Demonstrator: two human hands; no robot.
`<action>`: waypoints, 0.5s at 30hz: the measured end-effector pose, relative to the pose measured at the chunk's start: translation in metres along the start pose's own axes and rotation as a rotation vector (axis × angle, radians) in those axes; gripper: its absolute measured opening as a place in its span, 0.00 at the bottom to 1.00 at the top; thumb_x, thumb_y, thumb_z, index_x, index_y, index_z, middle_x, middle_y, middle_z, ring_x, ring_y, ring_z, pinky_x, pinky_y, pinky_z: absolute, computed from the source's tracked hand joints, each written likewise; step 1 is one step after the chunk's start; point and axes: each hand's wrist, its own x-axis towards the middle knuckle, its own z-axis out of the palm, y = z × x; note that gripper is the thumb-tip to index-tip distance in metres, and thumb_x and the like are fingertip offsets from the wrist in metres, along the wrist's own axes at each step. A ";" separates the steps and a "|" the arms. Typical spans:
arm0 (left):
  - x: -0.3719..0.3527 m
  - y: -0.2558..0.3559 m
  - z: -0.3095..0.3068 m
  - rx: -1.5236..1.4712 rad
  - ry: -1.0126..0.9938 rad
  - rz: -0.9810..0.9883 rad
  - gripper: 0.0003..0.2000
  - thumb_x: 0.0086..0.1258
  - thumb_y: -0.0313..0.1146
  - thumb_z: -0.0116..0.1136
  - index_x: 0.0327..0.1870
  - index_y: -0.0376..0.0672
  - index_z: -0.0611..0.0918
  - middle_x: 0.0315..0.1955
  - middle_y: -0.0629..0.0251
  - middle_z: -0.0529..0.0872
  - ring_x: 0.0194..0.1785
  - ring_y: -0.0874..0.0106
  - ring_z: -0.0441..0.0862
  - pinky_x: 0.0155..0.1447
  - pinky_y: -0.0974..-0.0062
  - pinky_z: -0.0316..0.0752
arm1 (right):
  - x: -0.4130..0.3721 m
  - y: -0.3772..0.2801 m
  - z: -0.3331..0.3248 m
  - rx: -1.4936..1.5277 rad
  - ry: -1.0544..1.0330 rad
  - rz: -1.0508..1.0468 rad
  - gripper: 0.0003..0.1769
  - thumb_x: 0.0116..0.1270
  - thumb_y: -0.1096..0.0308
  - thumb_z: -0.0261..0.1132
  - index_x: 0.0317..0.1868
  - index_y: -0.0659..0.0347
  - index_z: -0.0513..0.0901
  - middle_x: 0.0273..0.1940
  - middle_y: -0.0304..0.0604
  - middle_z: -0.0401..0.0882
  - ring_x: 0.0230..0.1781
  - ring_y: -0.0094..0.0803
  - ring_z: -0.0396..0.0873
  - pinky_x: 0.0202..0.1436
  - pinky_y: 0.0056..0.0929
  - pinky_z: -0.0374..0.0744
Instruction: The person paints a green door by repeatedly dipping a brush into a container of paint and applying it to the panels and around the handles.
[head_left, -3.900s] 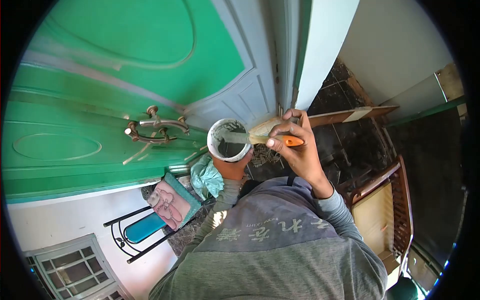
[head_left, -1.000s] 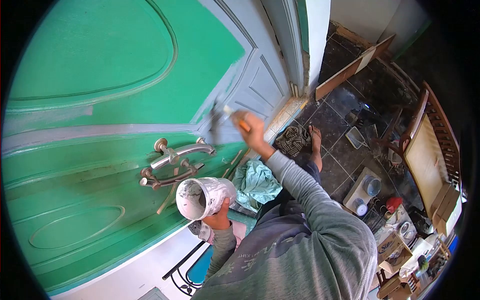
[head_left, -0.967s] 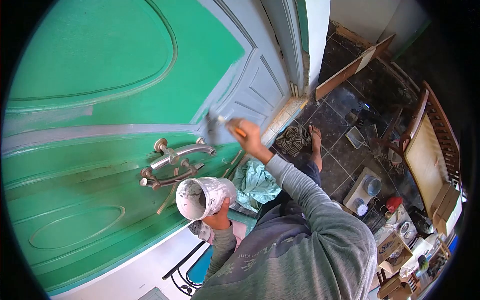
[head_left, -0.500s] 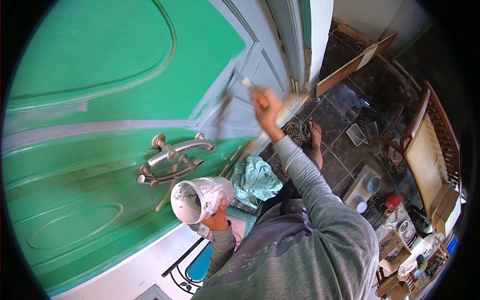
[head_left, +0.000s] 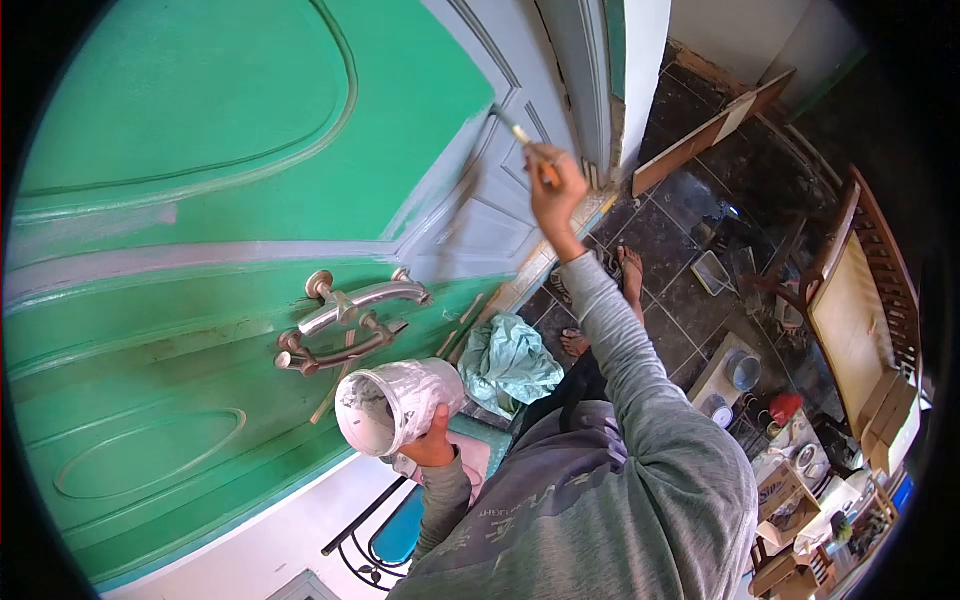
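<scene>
My right hand (head_left: 556, 190) is closed round the orange handle of a paintbrush (head_left: 517, 131). The bristles meet the grey-painted molding of a green door (head_left: 250, 130), close to the boundary between green and grey. My left hand (head_left: 432, 443) grips a paint-smeared white bucket (head_left: 400, 405), tilted with its mouth toward the door and grey-white paint inside. Above the bucket, two curved metal door handles (head_left: 365, 305) stick out from the door. Grey paint (head_left: 470, 235) covers the panel below the brush.
A crumpled pale-green plastic bag (head_left: 510, 357) lies below the door. On the dark tiled floor are a wooden board (head_left: 710, 130), a tray (head_left: 712, 272) and several containers. A wooden bench (head_left: 860, 310) stands right, with cardboard boxes (head_left: 785, 500) nearby.
My right hand has moved up and to the right, carrying the paintbrush along the grey molding. The bucket in my left hand has shifted slightly left and down.
</scene>
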 end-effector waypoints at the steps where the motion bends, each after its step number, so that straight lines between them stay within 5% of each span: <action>1: 0.000 0.000 0.001 0.003 0.002 0.001 0.47 0.58 0.23 0.77 0.78 0.36 0.60 0.69 0.51 0.74 0.69 0.58 0.76 0.75 0.56 0.70 | -0.020 0.005 0.004 -0.007 -0.034 -0.063 0.07 0.62 0.80 0.75 0.39 0.64 0.86 0.41 0.49 0.89 0.40 0.41 0.89 0.46 0.31 0.84; 5: 0.006 0.004 0.010 -0.019 -0.005 0.041 0.47 0.57 0.22 0.77 0.79 0.37 0.60 0.70 0.51 0.73 0.70 0.58 0.75 0.76 0.56 0.69 | -0.108 -0.028 0.008 0.086 -0.444 -0.057 0.09 0.61 0.77 0.76 0.41 0.62 0.85 0.42 0.48 0.89 0.42 0.44 0.88 0.47 0.36 0.85; 8: 0.006 0.007 0.010 -0.030 0.001 0.043 0.47 0.58 0.22 0.77 0.79 0.38 0.60 0.71 0.52 0.72 0.70 0.57 0.74 0.76 0.56 0.69 | -0.109 -0.031 0.008 0.157 -0.502 0.000 0.09 0.62 0.76 0.75 0.42 0.61 0.86 0.42 0.48 0.89 0.40 0.43 0.88 0.44 0.36 0.85; 15: 0.004 0.004 -0.002 -0.045 0.022 0.009 0.48 0.57 0.22 0.77 0.79 0.38 0.60 0.71 0.53 0.73 0.70 0.58 0.74 0.76 0.55 0.69 | 0.028 0.008 -0.007 -0.053 -0.047 -0.146 0.06 0.63 0.77 0.76 0.40 0.62 0.89 0.38 0.47 0.90 0.34 0.35 0.89 0.36 0.29 0.83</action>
